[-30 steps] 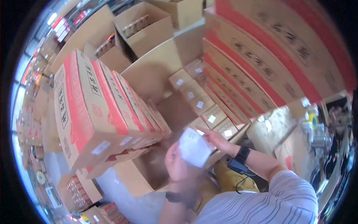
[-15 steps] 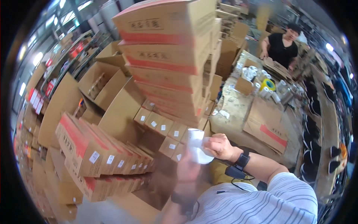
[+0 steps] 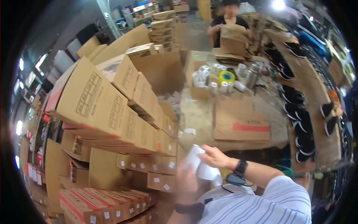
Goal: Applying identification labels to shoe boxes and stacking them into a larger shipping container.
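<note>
In front of my body I hold a roll of white labels (image 3: 193,156), with a loose white strip (image 3: 209,174) hanging from it. My left hand (image 3: 187,178) is closed round the roll's lower side; motion blur smears its fingers. At the roll's upper right, my right hand (image 3: 216,156) is closed, pinching the strip between thumb and fingers. Left of my hands stands a tall stack of brown cartons (image 3: 130,127) with red bands. Small boxes with white stickers (image 3: 143,164) sit at its foot.
A worktable (image 3: 199,128) ahead bears a flat carton (image 3: 242,117), white rolls (image 3: 201,76) and yellow tape (image 3: 226,77). Beyond it a person (image 3: 231,22) holds cardboard. Black shoes (image 3: 300,123) line a conveyor on the right. Stickered cartons (image 3: 100,205) stand lower left.
My view has swung right, bringing the worktable to the middle. Both hands still hold the label roll and strip. The person across the table has raised a piece of cardboard.
</note>
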The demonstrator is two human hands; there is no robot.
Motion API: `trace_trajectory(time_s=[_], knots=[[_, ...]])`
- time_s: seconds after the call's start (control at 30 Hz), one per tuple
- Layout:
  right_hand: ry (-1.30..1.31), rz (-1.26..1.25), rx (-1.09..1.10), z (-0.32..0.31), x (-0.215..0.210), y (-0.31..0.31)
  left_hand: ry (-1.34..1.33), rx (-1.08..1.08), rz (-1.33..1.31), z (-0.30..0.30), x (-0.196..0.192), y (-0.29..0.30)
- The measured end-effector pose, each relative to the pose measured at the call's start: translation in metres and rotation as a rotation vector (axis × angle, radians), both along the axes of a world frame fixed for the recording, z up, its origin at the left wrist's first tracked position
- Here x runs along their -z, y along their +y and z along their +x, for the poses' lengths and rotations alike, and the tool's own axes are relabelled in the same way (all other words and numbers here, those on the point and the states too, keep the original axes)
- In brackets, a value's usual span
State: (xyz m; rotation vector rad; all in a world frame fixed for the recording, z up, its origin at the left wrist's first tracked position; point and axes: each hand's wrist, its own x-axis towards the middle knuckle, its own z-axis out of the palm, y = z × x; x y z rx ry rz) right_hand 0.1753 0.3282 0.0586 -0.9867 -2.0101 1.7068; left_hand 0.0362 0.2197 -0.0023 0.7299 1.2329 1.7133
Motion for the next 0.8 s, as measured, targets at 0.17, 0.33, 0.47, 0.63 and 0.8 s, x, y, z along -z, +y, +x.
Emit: trace_trajectory(time_s=[0.17,0.33,0.47,0.63,0.8], knots=[[0.307,-0.06,0.459,0.019,0.075,0.073,0.177,0.173,-0.15,0.031,-0.016,0.083],[0.432,-0.18,0.799,0.029,0.095,0.155,-0.256,0.608,-0.588,0.079,0.005,0.169],[0.477,-0.312,0.982,0.059,0.107,0.22,-0.284,0.513,-0.547,0.084,0.034,0.229],[-0.251,0.247,1.108,0.174,0.212,0.328,-0.043,0.406,-0.466,0.05,0.081,0.267],[-0.548,0.503,0.96,0.195,0.2,0.406,0.063,0.124,-0.676,0.05,0.066,0.286]])
